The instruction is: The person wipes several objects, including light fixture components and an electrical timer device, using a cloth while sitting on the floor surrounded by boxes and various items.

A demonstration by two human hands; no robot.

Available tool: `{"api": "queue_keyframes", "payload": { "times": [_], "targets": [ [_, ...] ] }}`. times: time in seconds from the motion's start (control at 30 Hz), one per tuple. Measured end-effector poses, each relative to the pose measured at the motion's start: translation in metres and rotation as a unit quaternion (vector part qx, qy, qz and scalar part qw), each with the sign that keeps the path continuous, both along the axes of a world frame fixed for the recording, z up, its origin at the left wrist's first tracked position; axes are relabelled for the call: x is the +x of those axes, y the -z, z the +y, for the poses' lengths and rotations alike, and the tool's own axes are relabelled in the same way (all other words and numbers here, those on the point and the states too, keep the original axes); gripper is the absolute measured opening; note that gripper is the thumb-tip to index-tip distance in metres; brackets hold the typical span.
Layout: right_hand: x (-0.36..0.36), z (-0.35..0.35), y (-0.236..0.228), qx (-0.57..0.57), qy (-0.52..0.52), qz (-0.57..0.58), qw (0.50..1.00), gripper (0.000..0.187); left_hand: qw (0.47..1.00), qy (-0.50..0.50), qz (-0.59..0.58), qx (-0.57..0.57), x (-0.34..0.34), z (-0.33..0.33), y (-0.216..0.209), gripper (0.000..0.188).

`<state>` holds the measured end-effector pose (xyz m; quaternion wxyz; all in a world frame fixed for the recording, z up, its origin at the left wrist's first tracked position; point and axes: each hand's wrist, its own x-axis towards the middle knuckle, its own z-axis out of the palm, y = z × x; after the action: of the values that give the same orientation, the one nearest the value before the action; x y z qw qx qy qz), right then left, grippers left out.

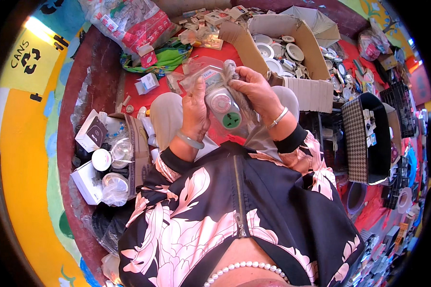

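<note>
"Between the two hands, what is there?"

"A clear pack (219,91), tilted, above the lap. Inside it sits a white device with a round dial (221,102) and, below that, a round green socket (232,121)."

"How are the fingers set?"

"The left hand (195,107) holds the pack's left edge, thumb pointing up along it; its other fingers are mostly hidden. The right hand (259,92) has thumb and forefinger nearly together, pinching a crumpled gray strip (231,71) at the pack's upper right. I cannot tell what that strip is made of."

"What lies beyond the fingertips?"

"Past the right fingers, up and to the right, stands a carton (249,45) with many white discs (295,51) inside. Left of the left fingers, a small white box (147,84) rests on red cloth (220,54). Just past that box is green fabric (165,60), and farther out, a bulging plastic bag (129,24)."

"And out to the sides?"

"Well left of the left fingers, a brown box (141,153) stands beside white cartons (91,131). Well right of the right fingers is a checked bin (359,138) with a black lining."
</note>
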<state>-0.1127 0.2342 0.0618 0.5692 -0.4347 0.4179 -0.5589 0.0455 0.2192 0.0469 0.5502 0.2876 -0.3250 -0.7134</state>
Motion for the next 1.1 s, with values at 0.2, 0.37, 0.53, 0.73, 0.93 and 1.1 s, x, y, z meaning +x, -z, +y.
{"api": "queue_keyframes", "payload": {
  "times": [0.2,0.37,0.53,0.73,0.93,1.1],
  "targets": [
    [-0.001,0.008,0.019,-0.052,0.058,0.19,0.979,0.037,1.0,-0.021,-0.005,-0.012,0.002,-0.002,0.005,0.037],
    [-0.007,0.012,0.023,-0.127,0.08,0.311,0.939,0.04,1.0,-0.023,0.005,-0.016,0.001,0.0,0.004,0.038],
    [-0.009,0.025,0.03,-0.079,0.056,0.289,0.952,0.036,0.999,-0.031,0.029,-0.015,0.007,-0.001,-0.009,0.037],
    [-0.011,0.033,0.018,-0.121,0.033,0.233,0.964,0.031,0.999,-0.023,0.026,-0.034,0.008,0.002,-0.018,0.036],
    [-0.013,0.034,0.023,-0.098,0.003,0.189,0.977,0.031,0.999,-0.025,0.018,-0.045,0.011,0.003,-0.021,0.038],
    [-0.018,0.043,0.028,-0.035,-0.03,0.184,0.982,0.027,0.994,-0.067,0.073,-0.046,0.023,-0.016,-0.032,0.039]
  ]
}}
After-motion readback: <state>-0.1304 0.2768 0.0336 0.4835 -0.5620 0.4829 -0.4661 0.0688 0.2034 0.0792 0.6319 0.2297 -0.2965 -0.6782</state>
